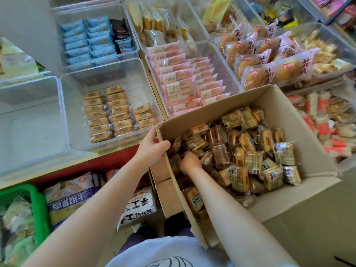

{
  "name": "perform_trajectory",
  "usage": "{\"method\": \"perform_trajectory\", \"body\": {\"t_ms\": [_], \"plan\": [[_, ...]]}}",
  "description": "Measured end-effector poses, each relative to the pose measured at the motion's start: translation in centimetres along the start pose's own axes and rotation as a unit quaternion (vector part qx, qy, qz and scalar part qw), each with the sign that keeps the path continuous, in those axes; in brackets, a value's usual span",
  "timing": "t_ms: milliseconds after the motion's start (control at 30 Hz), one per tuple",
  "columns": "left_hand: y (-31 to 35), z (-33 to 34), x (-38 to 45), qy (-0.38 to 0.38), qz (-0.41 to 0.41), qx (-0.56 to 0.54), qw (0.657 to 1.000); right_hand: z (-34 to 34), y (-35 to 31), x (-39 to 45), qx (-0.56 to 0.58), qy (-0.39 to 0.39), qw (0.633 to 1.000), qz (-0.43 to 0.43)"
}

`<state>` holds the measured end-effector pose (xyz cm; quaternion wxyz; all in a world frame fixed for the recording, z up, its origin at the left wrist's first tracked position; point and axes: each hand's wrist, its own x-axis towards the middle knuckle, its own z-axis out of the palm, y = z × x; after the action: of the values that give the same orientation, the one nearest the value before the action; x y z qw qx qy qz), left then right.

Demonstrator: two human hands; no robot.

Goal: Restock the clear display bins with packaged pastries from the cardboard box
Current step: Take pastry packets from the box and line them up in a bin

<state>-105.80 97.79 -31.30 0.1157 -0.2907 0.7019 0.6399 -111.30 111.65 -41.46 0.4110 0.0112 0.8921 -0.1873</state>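
An open cardboard box (300, 120) at centre right is piled with brown-and-gold packaged pastries (248, 149). My left hand (152, 146) grips the box's left rim, thumb inside. My right hand (189, 161) reaches down into the box's left side, its fingers curled among the packets; which packet it holds is hidden. Left of the box stands a clear display bin (134, 78) with three neat rows of the same pastries (113, 110) on its floor.
An empty clear bin (28, 105) sits at far left. Bins of blue packets (86, 41), pink packets (185, 81) and bread rolls (269, 62) line the back. Below the red shelf edge lie a green basket (36, 207) and large snack bags (69, 197).
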Motion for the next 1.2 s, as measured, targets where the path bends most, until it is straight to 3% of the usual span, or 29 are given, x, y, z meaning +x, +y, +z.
{"method": "perform_trajectory", "body": {"t_ms": [233,333,400,567,667,767,833,967,1067,1133,1200], "plan": [[0.2,0.1,0.0,-0.014,-0.004,0.000,1.000,-4.4,0.4,-1.8,0.178,-0.101,0.978,0.047],[0.4,-0.4,-0.4,-0.028,-0.004,-0.022,0.999,-8.2,1.0,-4.4,0.335,-0.148,0.930,-0.031],[1.3,-0.8,-1.0,0.002,0.020,-0.032,0.999,-10.8,0.5,-6.3,0.388,-0.159,0.901,-0.112],[4.4,-3.2,-1.7,0.101,0.150,-0.082,0.980,-14.5,-4.9,-8.2,0.368,-0.133,0.885,-0.254],[2.5,-6.1,1.6,0.207,0.131,0.014,0.969,-15.5,-9.6,-7.9,0.370,-0.086,0.876,-0.297],[-1.4,-9.7,5.3,0.244,0.070,0.291,0.923,-15.3,-14.4,-5.3,0.242,0.011,0.915,-0.322],[-3.3,-11.5,6.8,0.214,0.039,0.380,0.899,-14.5,-17.7,-2.6,0.131,0.072,0.923,-0.355],[-4.7,-12.7,8.4,0.169,0.007,0.436,0.884,-11.2,-23.2,3.3,-0.118,0.153,0.899,-0.392],[-4.8,-12.7,8.8,0.138,-0.024,0.460,0.877,-8.3,-25.6,6.1,-0.363,0.197,0.820,-0.395],[-4.6,-12.6,8.5,0.145,-0.019,0.462,0.875,-6.8,-26.6,7.3,-0.454,0.151,0.793,-0.377],[-4.6,-12.7,8.3,0.167,0.001,0.461,0.872,-5.8,-26.9,8.7,-0.467,0.094,0.813,-0.335]]}}
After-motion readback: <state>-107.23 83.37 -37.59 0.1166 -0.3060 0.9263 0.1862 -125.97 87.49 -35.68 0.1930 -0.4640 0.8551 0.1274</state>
